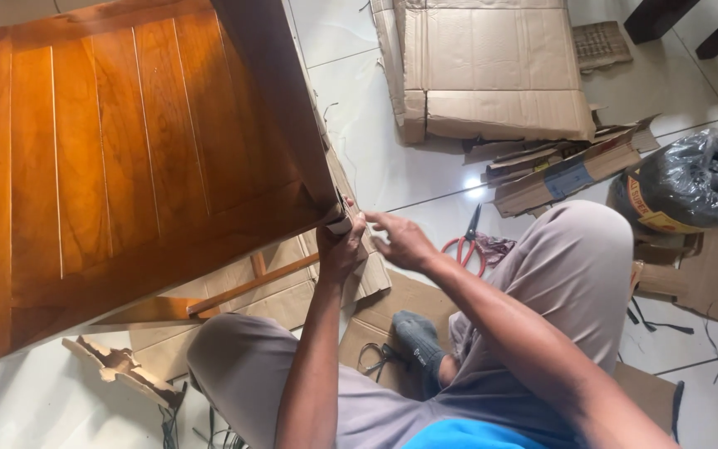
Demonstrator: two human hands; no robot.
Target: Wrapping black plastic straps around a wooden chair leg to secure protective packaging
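The corner of the wooden chair (147, 162), tipped over above cardboard on the tiled floor (392, 166), sits right at my left hand (340, 245), whose fingers curl tight around a small pale object at that corner; what it is, I cannot tell. My right hand (405, 241) hovers just beside it to the right, fingers loosely spread, touching nothing. The chair's leg runs away from me, up-frame. Red-handled scissors (465, 243) lie near, beyond the right hand.
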